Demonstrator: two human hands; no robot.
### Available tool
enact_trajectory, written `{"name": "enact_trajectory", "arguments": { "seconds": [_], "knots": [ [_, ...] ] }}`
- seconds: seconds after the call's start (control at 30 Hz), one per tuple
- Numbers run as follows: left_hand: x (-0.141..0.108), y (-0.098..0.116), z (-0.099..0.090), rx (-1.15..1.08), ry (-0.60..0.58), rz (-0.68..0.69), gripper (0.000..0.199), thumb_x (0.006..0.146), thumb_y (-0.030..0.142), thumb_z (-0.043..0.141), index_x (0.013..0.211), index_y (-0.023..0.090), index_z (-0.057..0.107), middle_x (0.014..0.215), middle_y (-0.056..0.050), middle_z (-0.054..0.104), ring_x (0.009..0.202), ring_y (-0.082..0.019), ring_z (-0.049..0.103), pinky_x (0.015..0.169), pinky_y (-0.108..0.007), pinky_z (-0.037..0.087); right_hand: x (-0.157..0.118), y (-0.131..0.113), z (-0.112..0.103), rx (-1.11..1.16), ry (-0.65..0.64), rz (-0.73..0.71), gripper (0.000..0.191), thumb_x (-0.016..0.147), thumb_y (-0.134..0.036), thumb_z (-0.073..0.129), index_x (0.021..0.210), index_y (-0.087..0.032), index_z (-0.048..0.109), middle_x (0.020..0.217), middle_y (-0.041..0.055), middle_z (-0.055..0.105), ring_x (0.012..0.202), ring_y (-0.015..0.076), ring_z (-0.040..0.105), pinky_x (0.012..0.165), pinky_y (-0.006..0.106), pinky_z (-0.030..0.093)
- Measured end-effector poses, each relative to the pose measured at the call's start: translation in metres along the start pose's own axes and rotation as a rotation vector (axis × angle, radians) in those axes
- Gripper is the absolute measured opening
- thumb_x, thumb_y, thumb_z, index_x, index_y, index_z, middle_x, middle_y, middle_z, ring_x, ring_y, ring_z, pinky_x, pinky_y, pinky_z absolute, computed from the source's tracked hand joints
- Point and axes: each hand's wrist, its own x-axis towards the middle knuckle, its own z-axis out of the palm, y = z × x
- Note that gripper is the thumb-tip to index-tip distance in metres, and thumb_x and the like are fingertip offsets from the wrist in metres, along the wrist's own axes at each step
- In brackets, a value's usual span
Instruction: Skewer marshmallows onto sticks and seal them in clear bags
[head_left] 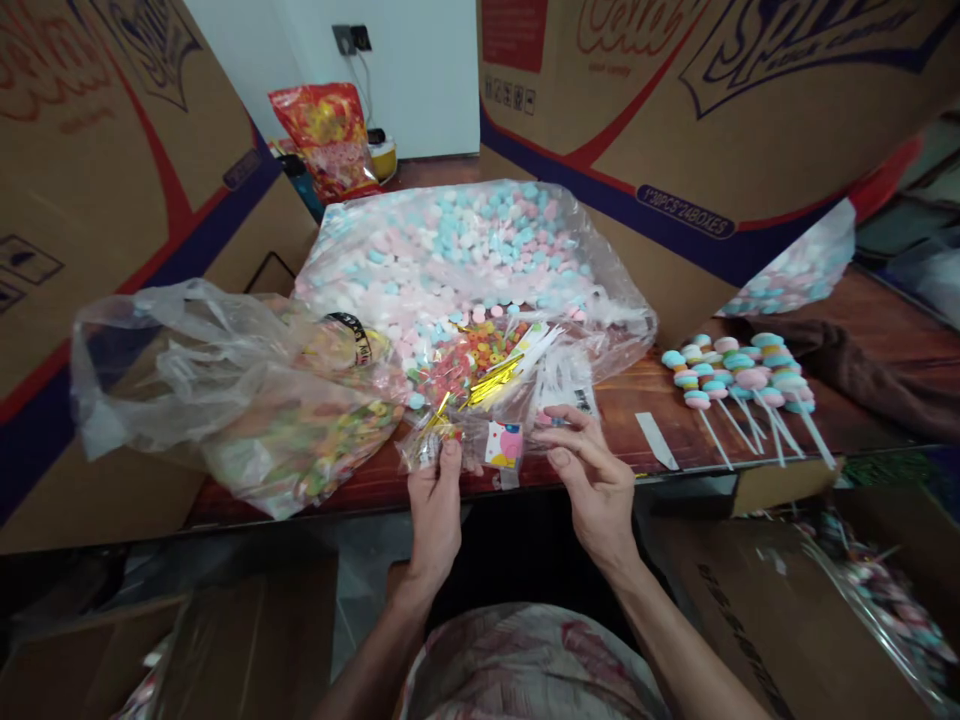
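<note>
At the table's front edge, my left hand point(433, 510) is closed, thumb pressing on a crinkled clear plastic wrapper point(420, 450). Gold twist ties point(495, 382) lie just beyond it. My right hand point(600, 485) has its fingers curled near a small pink and blue piece; what lies in its grip is partly hidden. Between the hands is a small colourful printed card point(504, 443) in clear plastic. Behind are loose ring gummies point(484, 350), white sticks point(559, 378) and a large clear bag of pink, white and blue marshmallows point(465, 240).
A clear bag of ring gummies point(307, 450) slumps on the left. Marshmallow skewers point(742, 375) lie at right, near a white strip point(656, 440). Large cardboard boxes point(600, 110) flank the table. A red candy packet point(326, 140) stands behind; an open carton point(750, 610) sits below right.
</note>
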Motion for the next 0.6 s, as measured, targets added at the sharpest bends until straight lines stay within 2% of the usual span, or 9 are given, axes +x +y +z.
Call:
{"name": "enact_trajectory", "arguments": {
  "seconds": [0.13,0.27,0.43,0.53,0.6],
  "knots": [
    [-0.003,-0.001,0.0,0.097,-0.008,0.049,0.039,0.089,0.05,0.063,0.069,0.016,0.066,0.071,-0.002,0.064,0.068,-0.013,0.056,0.07,-0.025,0.047,-0.004,0.001,0.006,0.005,-0.017,-0.027,0.013,0.092,-0.024,0.068,0.096,-0.027,0.08,0.115,0.0078,0.064,0.115,0.0259,0.056,0.098,0.04,0.048],
    [-0.007,0.006,0.003,0.155,0.021,0.096,0.027,0.084,0.044,0.071,0.083,0.017,0.074,0.085,-0.003,0.071,0.08,-0.016,0.062,0.082,-0.026,0.048,-0.004,0.004,0.007,0.059,-0.073,0.071,0.014,0.093,-0.034,0.069,0.096,-0.027,0.081,0.124,0.009,0.061,0.117,0.0263,0.056,0.1,0.04,0.047],
    [-0.011,0.006,0.001,0.112,-0.079,0.024,0.029,0.08,0.043,0.075,0.094,0.018,0.078,0.1,-0.007,0.074,0.097,-0.022,0.067,0.094,-0.031,0.049,0.0,0.002,0.014,0.263,-0.338,0.302,0.031,0.094,-0.053,0.067,0.107,-0.027,0.08,0.132,0.0085,0.063,0.129,0.0303,0.052,0.111,0.047,0.04],
    [-0.009,0.004,0.001,0.061,-0.089,-0.016,0.035,0.083,0.052,0.07,0.094,0.019,0.077,0.099,-0.007,0.075,0.094,-0.022,0.068,0.091,-0.033,0.052,0.0,0.0,0.019,0.234,-0.379,0.339,0.033,0.095,-0.054,0.064,0.113,-0.03,0.078,0.132,0.0063,0.064,0.134,0.0296,0.049,0.116,0.048,0.034],
    [-0.006,0.004,0.005,-0.072,-0.064,-0.065,0.039,0.083,0.056,0.068,0.093,0.019,0.076,0.098,-0.007,0.075,0.088,-0.02,0.068,0.087,-0.033,0.054,-0.001,0.001,0.021,0.186,-0.384,0.318,0.034,0.098,-0.054,0.059,0.116,-0.032,0.077,0.139,0.0043,0.06,0.139,0.0284,0.044,0.119,0.047,0.029]
  ]
}}
